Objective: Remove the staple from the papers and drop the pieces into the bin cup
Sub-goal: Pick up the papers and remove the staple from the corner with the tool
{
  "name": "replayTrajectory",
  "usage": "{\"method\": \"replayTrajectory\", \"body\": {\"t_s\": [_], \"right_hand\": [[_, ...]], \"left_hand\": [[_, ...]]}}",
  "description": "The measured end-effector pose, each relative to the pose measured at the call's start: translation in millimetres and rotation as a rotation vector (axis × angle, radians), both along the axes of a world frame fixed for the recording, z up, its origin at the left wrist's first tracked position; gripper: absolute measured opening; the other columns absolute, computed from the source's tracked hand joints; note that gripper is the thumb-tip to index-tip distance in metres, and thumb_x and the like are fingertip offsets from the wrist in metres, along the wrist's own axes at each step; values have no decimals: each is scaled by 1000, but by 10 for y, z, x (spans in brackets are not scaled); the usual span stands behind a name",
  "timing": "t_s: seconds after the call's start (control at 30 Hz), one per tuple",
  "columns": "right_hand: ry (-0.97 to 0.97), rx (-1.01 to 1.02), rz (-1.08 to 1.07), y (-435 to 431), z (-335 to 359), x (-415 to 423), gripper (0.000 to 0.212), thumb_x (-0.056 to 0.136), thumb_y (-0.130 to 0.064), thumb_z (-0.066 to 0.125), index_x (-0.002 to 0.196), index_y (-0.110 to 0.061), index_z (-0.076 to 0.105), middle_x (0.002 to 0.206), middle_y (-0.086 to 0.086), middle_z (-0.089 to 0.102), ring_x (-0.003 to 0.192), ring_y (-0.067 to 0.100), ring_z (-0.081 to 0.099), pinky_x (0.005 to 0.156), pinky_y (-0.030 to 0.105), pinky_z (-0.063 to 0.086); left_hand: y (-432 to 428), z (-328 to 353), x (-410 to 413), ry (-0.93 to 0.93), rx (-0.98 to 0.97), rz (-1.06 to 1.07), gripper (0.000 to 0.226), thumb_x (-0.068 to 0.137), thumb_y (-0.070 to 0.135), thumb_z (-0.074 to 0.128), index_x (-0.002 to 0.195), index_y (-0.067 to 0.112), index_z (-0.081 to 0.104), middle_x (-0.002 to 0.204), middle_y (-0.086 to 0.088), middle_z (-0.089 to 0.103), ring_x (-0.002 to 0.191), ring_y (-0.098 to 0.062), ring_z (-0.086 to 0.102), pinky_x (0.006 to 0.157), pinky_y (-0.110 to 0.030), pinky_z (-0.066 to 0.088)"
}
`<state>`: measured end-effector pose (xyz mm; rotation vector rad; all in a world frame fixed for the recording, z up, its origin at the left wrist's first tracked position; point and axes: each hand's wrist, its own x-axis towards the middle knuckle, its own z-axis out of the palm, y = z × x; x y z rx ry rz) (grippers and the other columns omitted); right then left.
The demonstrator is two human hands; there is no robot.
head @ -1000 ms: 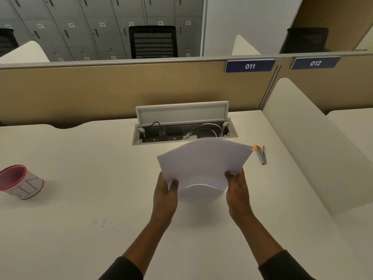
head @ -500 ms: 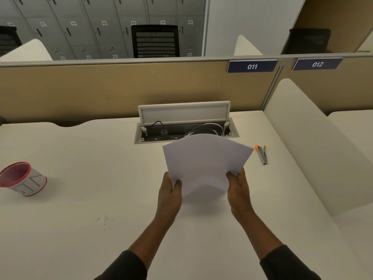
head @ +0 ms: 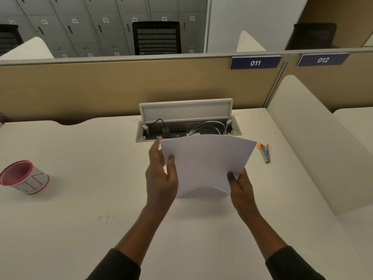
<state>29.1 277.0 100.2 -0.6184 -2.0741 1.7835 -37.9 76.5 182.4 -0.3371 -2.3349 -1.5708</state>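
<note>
1. Papers (head: 205, 162): white, bowed, held above the desk (head: 80, 219) in front of the open cable box (head: 187, 128).
2. Left hand (head: 161, 176): gripped the papers' left edge, thumb on top.
3. Right hand (head: 241, 186): pinched the near right corner.
4. Staple: not discernible.
5. Cup (head: 23, 176): red-rimmed, on the desk far left, well apart.
6. Staple remover (head: 265, 152): orange-tipped, just right of the papers.

White tabletop (head: 70, 229) with a cable box (head: 188, 130) sunk into it, lid flipped up, wires inside. Tan divider (head: 111, 87) behind has blue tags 011 (head: 255, 62) and 012 (head: 323, 60). Grey lockers (head: 90, 25) and a black chair (head: 157, 37) past that.
</note>
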Motion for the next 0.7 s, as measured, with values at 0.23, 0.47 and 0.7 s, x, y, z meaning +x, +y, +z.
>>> {"method": "replayTrajectory", "body": {"t_s": [0.23,0.47,0.7], "right_hand": [[1,26,7,-3,30,36,43,103,-16,47,145,-27,40,129,-7,58,121,6,54,105,31,45],[72,73,-7,-16,160,68,38,100,-31,52,136,-37,44,125,-16,61,114,-1,58,93,18,51],[125,84,-49,6,322,83,28,102,-26,52,124,-43,56,121,-16,67,115,7,62,93,27,52]], "left_hand": [[-118,366,-182,431,-181,-16,36,103,17,46,129,0,63,108,-13,73,95,-16,66,87,-8,44],[-112,374,-175,424,-184,-31,38,102,23,45,119,1,71,107,-9,75,98,-21,71,89,-20,53],[-94,355,-156,416,-155,-14,39,103,26,46,120,0,70,110,-9,75,100,-13,68,91,-11,49]]}}
